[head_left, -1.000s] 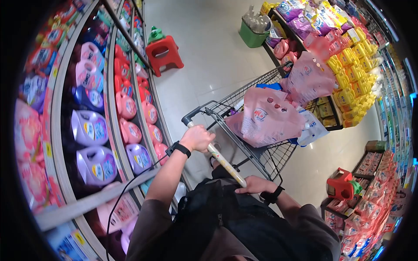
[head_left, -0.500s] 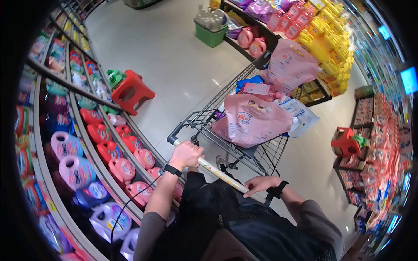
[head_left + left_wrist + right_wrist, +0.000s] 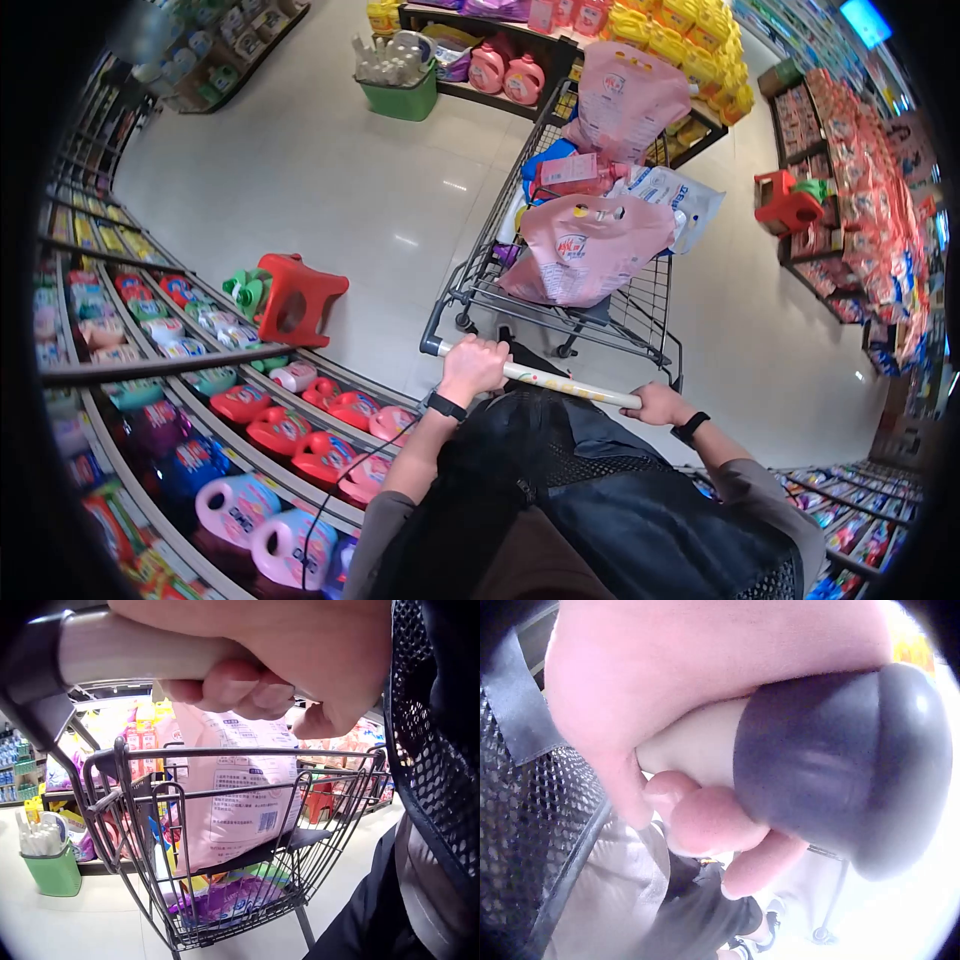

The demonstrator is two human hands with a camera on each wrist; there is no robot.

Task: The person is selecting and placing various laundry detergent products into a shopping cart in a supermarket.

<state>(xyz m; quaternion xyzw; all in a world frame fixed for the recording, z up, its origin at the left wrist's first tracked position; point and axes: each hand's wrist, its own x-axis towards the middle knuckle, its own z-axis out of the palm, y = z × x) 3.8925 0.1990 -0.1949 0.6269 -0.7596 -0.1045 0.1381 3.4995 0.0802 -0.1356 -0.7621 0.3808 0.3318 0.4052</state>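
A pale cart handle (image 3: 572, 385) crosses in front of the person's dark vest. The left hand (image 3: 475, 366) grips it near its left end; in the left wrist view the fingers of the left hand (image 3: 262, 667) curl round the bar. At its right end the right hand (image 3: 662, 404) holds it, and in the right wrist view the right hand (image 3: 705, 697) wraps the bar beside a dark end cap (image 3: 832, 757). The wire cart (image 3: 640, 345) carries a near pink bag (image 3: 590, 250), a far pink bag (image 3: 625, 95) and a white-and-blue pack (image 3: 690, 205).
Shelves of detergent bottles (image 3: 280, 428) run along the left. A red stool (image 3: 300, 298) stands beside them. Ahead are a green bin (image 3: 402, 97) and stacked yellow bottles (image 3: 690, 40); another red stool (image 3: 785, 203) is at the right shelves.
The view has swung left, so the left shelves and near red stool sit lower and the handle lies more level. The cart appears turned more straight ahead; both hands still hold the bar.
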